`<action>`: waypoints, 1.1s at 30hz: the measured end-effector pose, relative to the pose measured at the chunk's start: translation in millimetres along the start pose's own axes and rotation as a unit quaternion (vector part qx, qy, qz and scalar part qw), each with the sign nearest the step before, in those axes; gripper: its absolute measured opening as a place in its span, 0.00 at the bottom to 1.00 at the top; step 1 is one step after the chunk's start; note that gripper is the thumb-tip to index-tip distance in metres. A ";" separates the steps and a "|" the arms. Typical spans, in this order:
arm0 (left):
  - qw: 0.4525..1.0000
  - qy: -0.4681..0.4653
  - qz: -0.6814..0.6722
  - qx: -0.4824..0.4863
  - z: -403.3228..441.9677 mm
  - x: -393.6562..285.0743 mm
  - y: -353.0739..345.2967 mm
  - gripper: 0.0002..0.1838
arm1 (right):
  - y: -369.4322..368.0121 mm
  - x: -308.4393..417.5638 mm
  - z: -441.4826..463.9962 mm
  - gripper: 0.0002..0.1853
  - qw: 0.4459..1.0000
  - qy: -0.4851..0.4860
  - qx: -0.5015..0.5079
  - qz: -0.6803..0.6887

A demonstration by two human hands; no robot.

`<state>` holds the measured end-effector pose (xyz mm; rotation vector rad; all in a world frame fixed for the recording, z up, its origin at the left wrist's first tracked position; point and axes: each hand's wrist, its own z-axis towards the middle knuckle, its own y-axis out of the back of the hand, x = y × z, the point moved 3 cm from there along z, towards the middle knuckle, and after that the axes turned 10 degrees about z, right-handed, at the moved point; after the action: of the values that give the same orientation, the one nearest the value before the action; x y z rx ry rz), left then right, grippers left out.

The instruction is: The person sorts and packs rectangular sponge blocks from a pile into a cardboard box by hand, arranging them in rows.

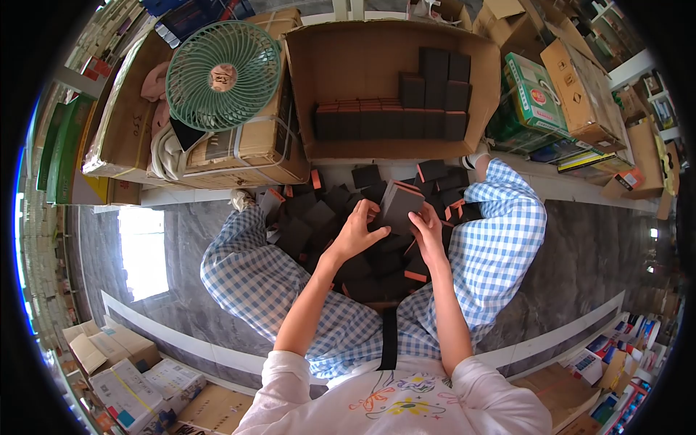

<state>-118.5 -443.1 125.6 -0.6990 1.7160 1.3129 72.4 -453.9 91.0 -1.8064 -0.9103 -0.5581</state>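
Note:
A small stack of dark grey blocks with orange-red sides [401, 209], like sanding sponges, is held tilted in front of me between both hands. My left hand [355, 230] is at the stack's left side, fingers curled and thumb over the lower left corner. At the right edge, my right hand [429, 230] grips the stack with thumb and fingers; some fingertips are hidden behind it. Beneath my hands, a loose heap of similar blocks [317, 217] lies between my legs. Beyond it, an open cardboard box [348, 58] on its side contains stacked rows of blocks [373, 125].
A green fan [223, 76] stands by cardboard boxes [246, 148] on the left. To the right are a green carton [535, 90] and a brown carton [583, 94]. Packed shelves line both sides. More boxes [123, 348] sit low at the left.

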 end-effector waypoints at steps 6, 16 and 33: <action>0.997 0.009 -0.071 0.003 3.8 5.3 1.9 0.23 | -2.2 -0.5 0.9 0.23 1.000 0.008 -0.010 -0.003; 1.000 0.008 -0.012 0.010 0.1 -4.9 4.9 0.37 | -2.7 -8.3 5.6 0.26 0.995 0.040 -0.006 -0.087; 0.986 -0.089 0.142 0.008 -1.3 -30.6 10.8 0.38 | 2.0 -16.3 8.2 0.30 0.989 -0.101 0.015 0.106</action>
<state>-112.8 -443.1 157.6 -0.3222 1.7213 1.5044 63.9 -452.2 74.8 -1.9284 -0.8409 -0.2288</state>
